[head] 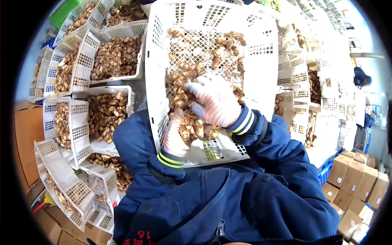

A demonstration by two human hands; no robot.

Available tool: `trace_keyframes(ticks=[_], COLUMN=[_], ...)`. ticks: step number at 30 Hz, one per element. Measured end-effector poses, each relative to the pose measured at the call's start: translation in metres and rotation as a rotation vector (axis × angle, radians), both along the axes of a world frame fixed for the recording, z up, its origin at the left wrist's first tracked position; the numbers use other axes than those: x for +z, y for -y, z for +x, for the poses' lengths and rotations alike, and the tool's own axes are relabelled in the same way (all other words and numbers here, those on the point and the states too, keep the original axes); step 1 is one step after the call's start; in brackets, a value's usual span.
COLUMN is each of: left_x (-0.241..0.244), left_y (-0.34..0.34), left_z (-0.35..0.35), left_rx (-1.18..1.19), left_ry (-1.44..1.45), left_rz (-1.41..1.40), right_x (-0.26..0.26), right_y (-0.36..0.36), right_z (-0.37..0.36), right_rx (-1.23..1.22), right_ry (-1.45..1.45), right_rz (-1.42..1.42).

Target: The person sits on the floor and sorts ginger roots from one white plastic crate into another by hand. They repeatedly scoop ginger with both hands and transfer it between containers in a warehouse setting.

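A large white plastic crate (259, 70) with lattice walls stands in front of me, holding brown, knobbly produce pieces (179, 81), perhaps mushrooms or tubers. Both my hands wear striped knitted gloves. My right hand (216, 99) reaches over the pile, fingers bent down among the pieces; what lies under its fingertips is hidden. My left hand (176, 131) is at the crate's near left side, fingers against the pieces, close to the right fingertips. Whether either hand grips a piece does not show. More pieces lie scattered over the crate's far floor.
Several white crates of the same produce (114, 58) stand on the left, some tilted. More white crates (298, 79) are stacked on the right. Cardboard boxes (352, 171) and a blue basket (324, 174) are at the lower right. A person (362, 76) is far off at the right.
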State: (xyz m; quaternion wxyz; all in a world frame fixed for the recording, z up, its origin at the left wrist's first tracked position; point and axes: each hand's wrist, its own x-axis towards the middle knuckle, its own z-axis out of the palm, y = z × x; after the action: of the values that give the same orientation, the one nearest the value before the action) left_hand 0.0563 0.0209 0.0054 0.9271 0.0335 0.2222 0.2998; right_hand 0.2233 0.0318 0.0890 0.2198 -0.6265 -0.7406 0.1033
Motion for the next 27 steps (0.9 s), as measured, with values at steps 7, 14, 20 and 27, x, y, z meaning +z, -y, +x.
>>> trace_keyframes(ticks=[7, 14, 20, 27], left_x=[0.014, 0.008, 0.011, 0.001], left_y=[0.003, 0.005, 0.007, 0.003], left_z=[-0.004, -0.003, -0.003, -0.001], left_rx=[-0.186, -0.119, -0.064, -0.077], left_ry=[0.153, 0.121, 0.003, -0.119], left_rz=[-0.047, 0.024, 0.018, 0.163], right_x=[-0.074, -0.099, -0.1, -0.006], right_y=[-0.064, -0.097, -0.09, 0.021], right_z=[0.135, 0.174, 0.177, 0.016], right_rx=[-0.68, -0.855, -0.844, -0.281], right_ry=[0.045, 0.415, 0.325, -0.433], right_rz=[0.048, -0.358, -0.236, -0.179])
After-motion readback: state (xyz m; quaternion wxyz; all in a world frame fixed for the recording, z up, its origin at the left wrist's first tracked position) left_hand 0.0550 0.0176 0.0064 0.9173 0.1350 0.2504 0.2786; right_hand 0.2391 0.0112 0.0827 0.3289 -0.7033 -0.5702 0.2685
